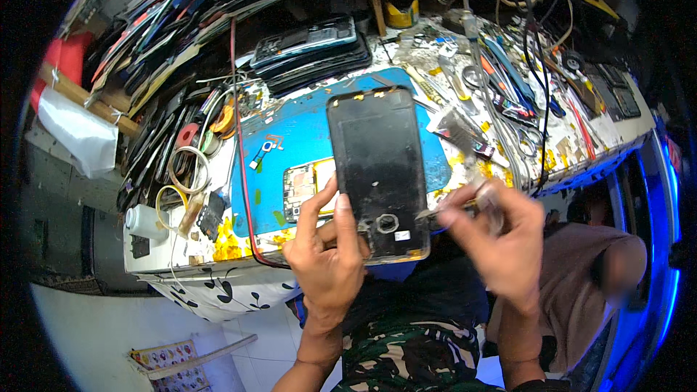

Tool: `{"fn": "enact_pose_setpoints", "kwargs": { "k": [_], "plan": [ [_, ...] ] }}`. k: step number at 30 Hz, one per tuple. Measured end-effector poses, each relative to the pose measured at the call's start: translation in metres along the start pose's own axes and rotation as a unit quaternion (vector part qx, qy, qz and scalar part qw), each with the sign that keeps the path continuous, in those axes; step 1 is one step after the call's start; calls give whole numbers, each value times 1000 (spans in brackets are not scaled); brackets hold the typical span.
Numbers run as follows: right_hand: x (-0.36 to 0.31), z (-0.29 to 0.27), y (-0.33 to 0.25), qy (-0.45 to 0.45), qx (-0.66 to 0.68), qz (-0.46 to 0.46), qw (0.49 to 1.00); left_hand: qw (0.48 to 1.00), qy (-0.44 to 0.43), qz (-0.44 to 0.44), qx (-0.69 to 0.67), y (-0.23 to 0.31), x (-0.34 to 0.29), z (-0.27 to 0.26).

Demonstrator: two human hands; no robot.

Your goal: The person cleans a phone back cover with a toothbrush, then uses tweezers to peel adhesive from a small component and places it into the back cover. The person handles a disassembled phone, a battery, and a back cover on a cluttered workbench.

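Observation:
A black phone panel [381,160] is held up over the bench's near edge by my left hand [327,261], fingers closed on its lower left side. A pale ring mark and a small white sticker show near its lower end. My right hand [501,236] pinches a thin, pointed metal tool [426,213]. Its tip is at the panel's lower right edge; whether it touches I cannot tell. Behind the panel, an opened phone body [299,192] with a yellow-edged part lies on the blue work mat [290,138], partly hidden.
Stacked phone panels [312,51] stand behind the mat. Scissors [528,142], pliers and loose tools crowd the right side. Cables [541,101] hang there. At left are a white bottle [145,222], tape rolls and a red cable [243,174]. Another person [566,283] is at lower right.

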State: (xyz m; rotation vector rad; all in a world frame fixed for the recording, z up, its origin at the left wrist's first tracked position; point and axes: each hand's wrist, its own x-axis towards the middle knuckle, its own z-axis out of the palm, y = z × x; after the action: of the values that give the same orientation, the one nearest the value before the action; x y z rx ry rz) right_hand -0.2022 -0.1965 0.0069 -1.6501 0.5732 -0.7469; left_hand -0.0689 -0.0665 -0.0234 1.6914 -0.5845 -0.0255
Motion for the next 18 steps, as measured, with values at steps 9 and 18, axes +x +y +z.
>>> {"fn": "enact_pose_setpoints", "kwargs": {
  "k": [9, 18],
  "plan": [
    [116, 26, 34, -53, -243, -140, 958, 995, 69, 26, 62, -6, -6, -38],
    [56, -6, 13, 45, -251, -241, 936, 954, 133, 233, 131, -18, 10, -36]
  ]
}}
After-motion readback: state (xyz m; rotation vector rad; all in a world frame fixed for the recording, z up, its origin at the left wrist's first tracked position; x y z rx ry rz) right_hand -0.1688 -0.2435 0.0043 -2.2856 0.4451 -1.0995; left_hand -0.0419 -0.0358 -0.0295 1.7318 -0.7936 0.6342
